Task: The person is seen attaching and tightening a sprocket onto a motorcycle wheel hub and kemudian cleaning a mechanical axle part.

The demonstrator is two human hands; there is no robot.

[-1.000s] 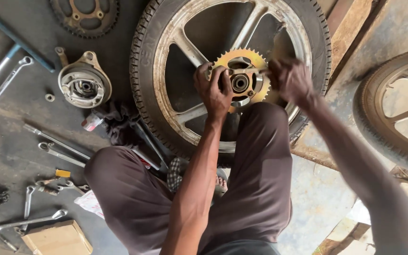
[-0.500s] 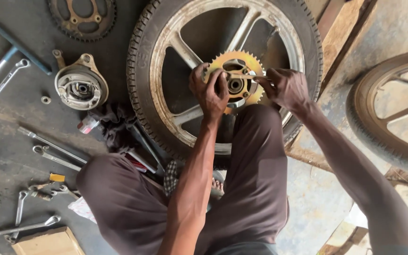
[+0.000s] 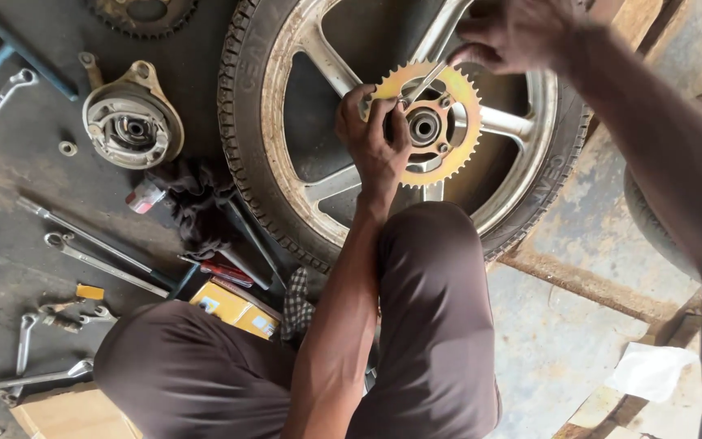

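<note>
A motorcycle wheel [image 3: 241, 154] with a silver alloy rim lies flat on the floor in front of my knees. A gold-coloured toothed sprocket [image 3: 458, 154] sits on its hub. My left hand [image 3: 371, 134] presses on the left side of the sprocket, fingers curled over the hub's edge. At the top of the view, my right hand [image 3: 513, 32] pinches a thin metal tool [image 3: 424, 81]. The tool slants down to the sprocket's upper left part, close to my left fingertips.
A round brake plate [image 3: 132, 122] and a dark rag [image 3: 192, 203] lie left of the wheel. Several spanners [image 3: 99, 260] and a yellow box [image 3: 233, 305] are by my left knee. Another sprocket [image 3: 140, 12] is at the top, a second tyre [image 3: 652, 211] at the right.
My right hand has left the sprocket's right side and risen above it, now holding the thin tool down to the sprocket. My left hand stays on the sprocket. The view has come closer.
</note>
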